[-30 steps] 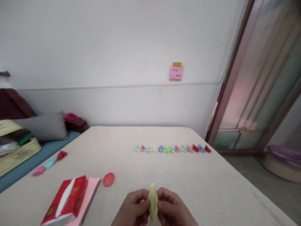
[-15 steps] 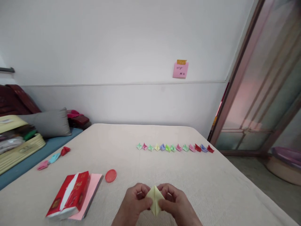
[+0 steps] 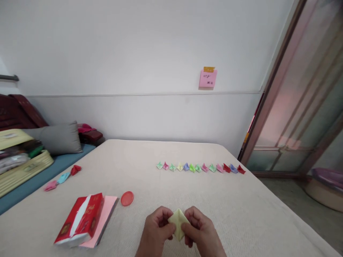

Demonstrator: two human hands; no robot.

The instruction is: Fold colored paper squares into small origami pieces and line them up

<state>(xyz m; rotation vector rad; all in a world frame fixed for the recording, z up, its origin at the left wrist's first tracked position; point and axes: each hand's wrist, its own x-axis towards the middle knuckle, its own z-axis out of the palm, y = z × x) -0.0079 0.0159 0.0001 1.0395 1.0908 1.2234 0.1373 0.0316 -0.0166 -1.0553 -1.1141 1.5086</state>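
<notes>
Near the front of the cloth-covered table, a pale yellow piece of folded paper [image 3: 178, 217] is held up between both hands. It has a diamond shape with a crease down its middle. My left hand [image 3: 158, 228] pinches its left side, thumb on the near face. Its right side is gripped by my right hand [image 3: 200, 228], whose thumb also presses on the near face. The other fingers curl behind the paper and are partly hidden.
A row of several small folded paper pieces [image 3: 192, 167] crosses the table. To the left are a red tissue pack [image 3: 83, 217] on pink paper sheets [image 3: 103, 217], a red round lid [image 3: 127, 198] and three folded papers [image 3: 63, 177]. A pink note [image 3: 207, 78] hangs on the wall.
The folded paper stays between both hands, and its diamond now looks a little wider. My right fingers have shifted along its right edge. The whole view has moved slightly.
</notes>
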